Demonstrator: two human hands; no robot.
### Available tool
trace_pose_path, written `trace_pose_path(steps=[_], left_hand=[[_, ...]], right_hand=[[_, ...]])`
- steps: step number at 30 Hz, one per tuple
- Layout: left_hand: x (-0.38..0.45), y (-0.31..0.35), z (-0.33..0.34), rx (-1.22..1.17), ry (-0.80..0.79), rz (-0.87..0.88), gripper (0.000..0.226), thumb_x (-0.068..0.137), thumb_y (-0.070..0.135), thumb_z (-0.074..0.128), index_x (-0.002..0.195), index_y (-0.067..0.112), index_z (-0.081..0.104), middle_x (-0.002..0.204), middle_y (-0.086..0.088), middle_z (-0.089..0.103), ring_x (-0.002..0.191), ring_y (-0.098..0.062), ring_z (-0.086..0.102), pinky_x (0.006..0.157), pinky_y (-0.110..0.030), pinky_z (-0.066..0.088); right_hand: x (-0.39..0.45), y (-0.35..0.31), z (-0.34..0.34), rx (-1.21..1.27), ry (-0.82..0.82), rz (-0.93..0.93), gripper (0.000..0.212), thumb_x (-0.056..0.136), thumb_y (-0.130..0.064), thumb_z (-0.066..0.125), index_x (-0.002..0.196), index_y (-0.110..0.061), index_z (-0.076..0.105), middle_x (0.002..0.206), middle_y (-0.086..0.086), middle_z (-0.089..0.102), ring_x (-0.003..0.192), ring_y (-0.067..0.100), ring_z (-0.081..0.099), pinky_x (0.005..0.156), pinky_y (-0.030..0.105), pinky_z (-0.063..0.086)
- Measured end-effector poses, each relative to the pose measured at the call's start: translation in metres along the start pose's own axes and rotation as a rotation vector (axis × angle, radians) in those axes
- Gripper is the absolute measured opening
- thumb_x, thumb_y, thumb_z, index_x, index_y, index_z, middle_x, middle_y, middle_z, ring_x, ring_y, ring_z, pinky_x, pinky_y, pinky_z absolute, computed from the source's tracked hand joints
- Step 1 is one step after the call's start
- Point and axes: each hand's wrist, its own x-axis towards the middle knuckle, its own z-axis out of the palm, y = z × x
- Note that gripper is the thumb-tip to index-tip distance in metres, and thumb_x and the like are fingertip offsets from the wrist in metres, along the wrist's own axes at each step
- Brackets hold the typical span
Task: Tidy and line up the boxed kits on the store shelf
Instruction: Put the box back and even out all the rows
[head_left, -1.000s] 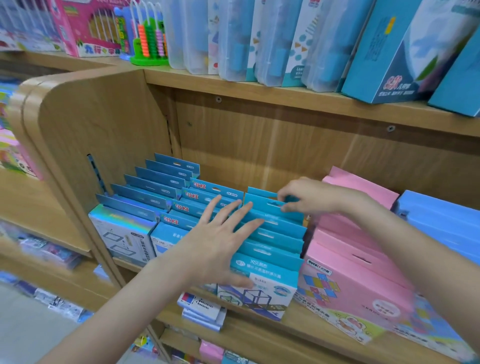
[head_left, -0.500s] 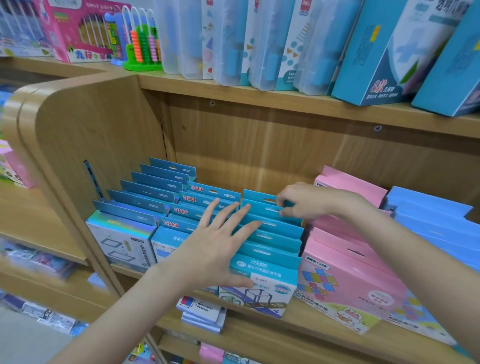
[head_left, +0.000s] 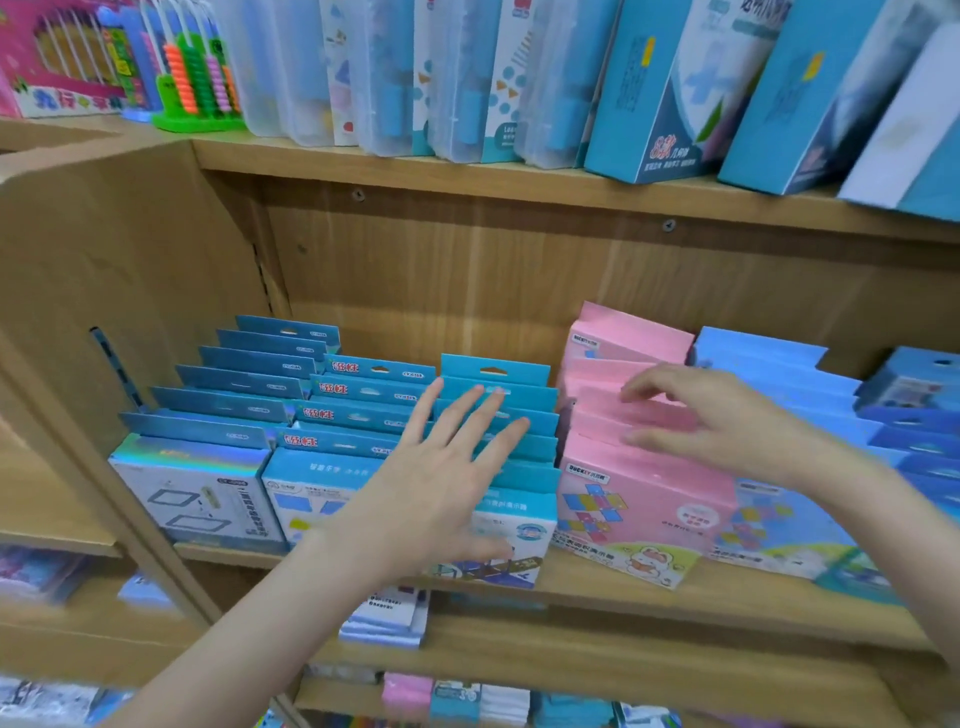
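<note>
At frame centre, my left hand (head_left: 436, 483) lies flat steadying the blue kits (head_left: 498, 415), while my right hand (head_left: 717, 421), loosely curled, grasping nothing, nudges the pink kits (head_left: 628, 364).

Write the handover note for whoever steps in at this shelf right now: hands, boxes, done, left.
Left hand: open, fingers spread flat over the third row of blue boxes.
Right hand: fingers loosely curled over the tops of the pink boxes; whether they touch is unclear.
Done: the three blue rows stand in neat files on the shelf.
Left: the pink boxes lean unevenly; square them, then check the light blue boxes further right.
</note>
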Motion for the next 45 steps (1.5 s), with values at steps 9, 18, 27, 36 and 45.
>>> trace_pose_path(steps=[9,18,27,36,45], left_hand=[[0.013,0.017,0.002,0.019,-0.046,0.038,0.104,0.076,0.074,0.045,0.144,0.029,-0.019,0.155,-0.004,-0.017,0.141,-0.028,-0.015,0.108,-0.044,-0.019],[0.009,0.013,0.007,-0.025,-0.018,0.017,0.096,0.083,0.064,0.048,0.142,0.035,-0.022,0.155,0.002,-0.017,0.142,-0.023,-0.015,0.111,-0.042,-0.012],[0.009,0.013,0.011,-0.006,0.029,0.012,0.097,0.082,0.063,0.051,0.144,0.033,-0.017,0.156,-0.001,-0.01,0.143,-0.025,-0.01,0.105,-0.038,-0.018],[0.002,0.01,0.017,0.053,0.152,0.053,0.104,0.049,0.065,0.077,0.134,0.02,0.04,0.129,-0.009,0.056,0.118,-0.031,0.053,0.1,-0.049,0.033],[-0.004,0.012,0.023,0.039,0.212,0.031,0.096,0.053,0.062,0.077,0.131,0.021,0.04,0.131,-0.01,0.054,0.12,-0.031,0.051,0.102,-0.052,0.031]], right_hand=[[-0.016,0.002,0.039,-0.38,-0.058,0.138,0.087,0.065,-0.062,0.066,0.137,-0.028,0.029,0.144,0.003,0.023,0.129,0.024,0.024,0.107,0.037,0.018],[-0.017,0.007,0.031,-0.386,-0.127,-0.013,0.078,0.067,-0.061,0.066,0.129,-0.027,0.033,0.106,-0.008,0.031,0.092,0.011,0.025,0.079,0.024,0.019],[-0.028,0.002,0.037,-0.408,-0.089,-0.111,0.074,0.057,-0.057,0.073,0.117,-0.022,0.046,0.109,0.0,0.047,0.099,0.022,0.045,0.081,0.028,0.027],[-0.028,-0.002,0.04,-0.458,-0.05,-0.11,0.074,0.059,-0.056,0.073,0.117,-0.019,0.047,0.113,0.003,0.049,0.101,0.025,0.048,0.086,0.037,0.037],[-0.029,0.001,0.042,-0.47,-0.035,-0.129,0.077,0.05,-0.06,0.077,0.107,-0.023,0.04,0.104,0.004,0.055,0.09,0.025,0.055,0.077,0.037,0.046]])
